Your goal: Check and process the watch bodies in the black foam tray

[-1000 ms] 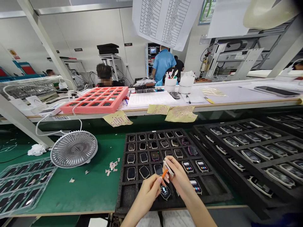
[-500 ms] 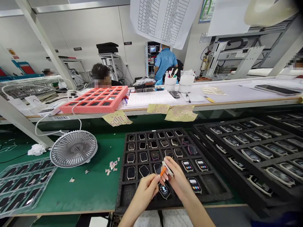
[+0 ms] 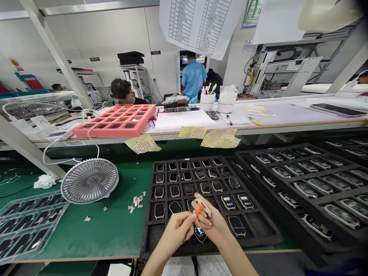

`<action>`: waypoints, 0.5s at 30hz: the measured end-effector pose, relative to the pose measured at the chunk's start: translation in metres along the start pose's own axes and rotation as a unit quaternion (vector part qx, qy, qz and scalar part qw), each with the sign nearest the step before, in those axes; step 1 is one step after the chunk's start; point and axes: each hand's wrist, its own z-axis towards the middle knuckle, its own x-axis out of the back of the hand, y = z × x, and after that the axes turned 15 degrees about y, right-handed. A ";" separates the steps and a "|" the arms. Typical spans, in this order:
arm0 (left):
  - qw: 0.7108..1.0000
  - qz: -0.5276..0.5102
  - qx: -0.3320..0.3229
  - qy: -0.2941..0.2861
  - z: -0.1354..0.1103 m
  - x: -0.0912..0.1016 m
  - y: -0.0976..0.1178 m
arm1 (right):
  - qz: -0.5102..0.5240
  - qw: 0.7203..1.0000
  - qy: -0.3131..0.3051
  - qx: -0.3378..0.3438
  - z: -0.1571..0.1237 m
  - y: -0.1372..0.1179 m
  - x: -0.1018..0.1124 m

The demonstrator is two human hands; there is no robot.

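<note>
My right hand (image 3: 211,220) is closed around a pale-cased smartwatch (image 3: 207,210), tilted, with a coloured area showing on it. My left hand (image 3: 179,228) pinches a thin orange stick-like tool (image 3: 199,210), whose end meets the watch or lies just over it; I cannot tell which. Beneath both hands lies a black foam tray (image 3: 152,230) with rows of smartwatches in its compartments. A watch with a lit dial (image 3: 199,234) sits under my right hand, partly hidden. To the right is a watch with a dark screen (image 3: 237,225).
More black foam trays (image 3: 290,180) of watches are stacked at the right. A grey fan (image 3: 89,180), small paper bits (image 3: 137,201) and a clear plastic tray (image 3: 48,230) are on the green mat at left. A pink foam tray (image 3: 115,132) rests on the shelf above.
The watch in my right hand has turned, showing more of its coloured area. One tray watch's lit screen has gone dark. The person in blue behind has moved left.
</note>
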 end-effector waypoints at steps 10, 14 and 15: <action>0.992 -0.006 -0.042 0.119 0.011 -0.006 -0.005 | -0.051 0.988 0.104 0.105 0.001 0.002 0.005; 0.990 -0.008 -0.082 0.114 0.014 -0.016 -0.006 | -0.203 0.954 0.129 0.178 -0.004 0.012 0.002; 0.990 -0.005 -0.081 0.115 0.015 -0.016 -0.007 | -0.240 0.942 0.127 0.196 -0.004 0.013 0.002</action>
